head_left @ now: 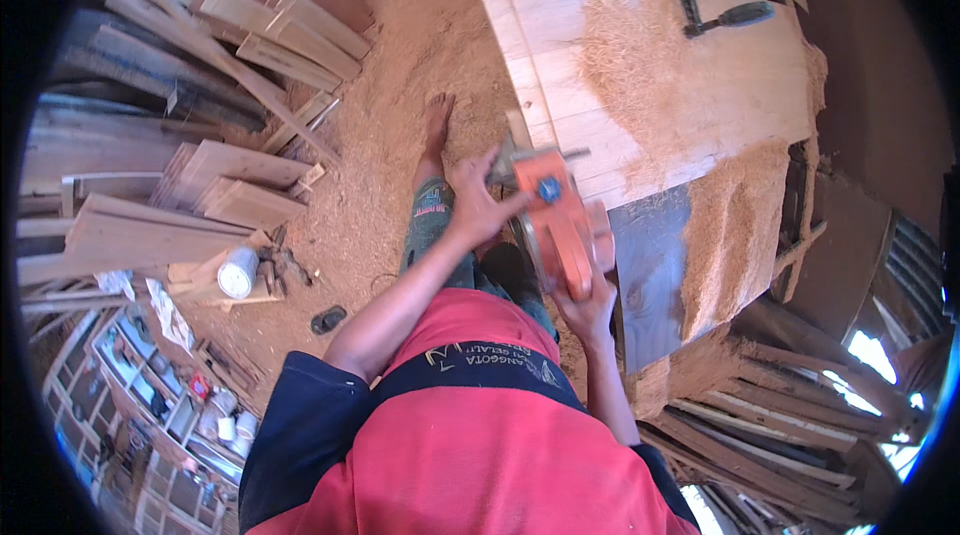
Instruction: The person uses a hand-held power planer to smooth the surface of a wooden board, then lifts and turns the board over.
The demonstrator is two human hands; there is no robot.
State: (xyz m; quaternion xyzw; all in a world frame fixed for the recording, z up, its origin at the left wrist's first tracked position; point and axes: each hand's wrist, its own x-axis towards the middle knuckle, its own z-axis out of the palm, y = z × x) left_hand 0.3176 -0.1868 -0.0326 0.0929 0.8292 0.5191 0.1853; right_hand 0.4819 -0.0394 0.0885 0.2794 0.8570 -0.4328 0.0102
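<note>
An orange electric hand planer (558,220) sits at the near edge of a pale wooden panel (560,105) on the workbench. My left hand (476,197) grips the planer's front end. Its rear handle is held by my right hand (588,307). Thick wood shavings (650,65) cover much of the panel. A darker grey board (650,270) lies just right of the planer, with more shavings (735,235) heaped on its right side.
A black clamp (715,10) lies at the panel's far edge. Stacked planks (230,25) fill the left side. Sawdust (400,105) covers the floor, where my bare foot (437,125) stands. A white can (238,271) sits on wood scraps at left.
</note>
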